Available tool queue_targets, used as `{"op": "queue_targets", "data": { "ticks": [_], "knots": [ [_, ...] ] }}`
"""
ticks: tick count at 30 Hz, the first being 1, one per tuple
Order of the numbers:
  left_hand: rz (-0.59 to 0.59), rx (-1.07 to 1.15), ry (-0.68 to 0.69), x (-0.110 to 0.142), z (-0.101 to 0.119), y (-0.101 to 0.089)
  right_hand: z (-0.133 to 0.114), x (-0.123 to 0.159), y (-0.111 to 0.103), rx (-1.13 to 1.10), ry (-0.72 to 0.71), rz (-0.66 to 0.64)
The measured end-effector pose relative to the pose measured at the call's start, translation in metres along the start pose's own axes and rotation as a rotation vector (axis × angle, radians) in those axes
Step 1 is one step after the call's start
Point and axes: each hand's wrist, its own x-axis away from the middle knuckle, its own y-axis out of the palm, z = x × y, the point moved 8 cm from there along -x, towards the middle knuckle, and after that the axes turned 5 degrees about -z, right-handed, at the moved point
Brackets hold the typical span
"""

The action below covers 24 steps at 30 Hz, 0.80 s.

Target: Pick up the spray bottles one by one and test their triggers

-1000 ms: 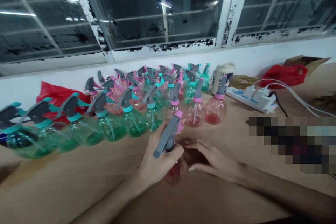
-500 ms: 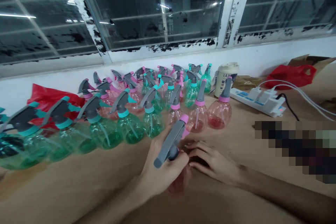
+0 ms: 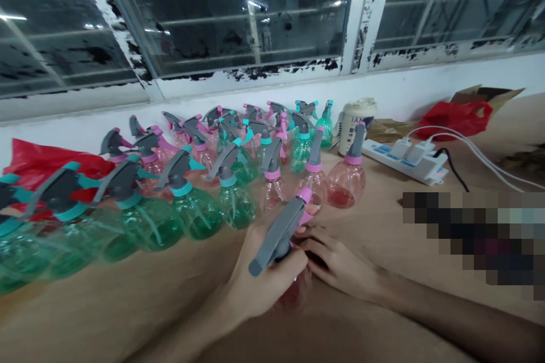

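My left hand [image 3: 259, 281] is wrapped round the neck of a spray bottle [image 3: 279, 232] with a grey trigger head and a pink nozzle. The bottle stands tilted, its clear pinkish body mostly hidden below my fingers. From the right, my right hand [image 3: 344, 264] rests low with bent fingers against the bottle's side; its fingertips are partly hidden. Just beyond my hands stand spray bottles with pink collars and red liquid, such as the rightmost bottle [image 3: 347, 181]. To the left run several green spray bottles [image 3: 198, 212] with turquoise collars.
More spray bottles crowd toward the wall under the window. A paper cup [image 3: 357, 119] stands behind a white power strip [image 3: 404, 161] with plugged-in chargers and cables. Red plastic bags [image 3: 455, 119] lie at both sides, with a cardboard box [image 3: 489, 93] at the right.
My right fingers have drawn closer against the held spray bottle. The view has shifted a little, so the row of bottles appears further left. My left hand keeps its grip.
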Motion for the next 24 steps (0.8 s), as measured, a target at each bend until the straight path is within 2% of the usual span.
{"op": "queue_targets", "data": {
  "ticks": [9, 13, 24],
  "knots": [
    [-0.017, -0.010, -0.005, -0.001, -0.006, 0.000, -0.001, -0.003, 0.000, 0.006, 0.034, -0.051],
    [0.009, -0.009, 0.011, -0.001, -0.004, -0.002, -0.001, -0.003, -0.001, 0.000, 0.046, -0.065],
    [-0.034, 0.054, -0.070, 0.002, -0.015, 0.003, -0.001, -0.003, -0.001, -0.025, 0.040, -0.089]
  ]
}}
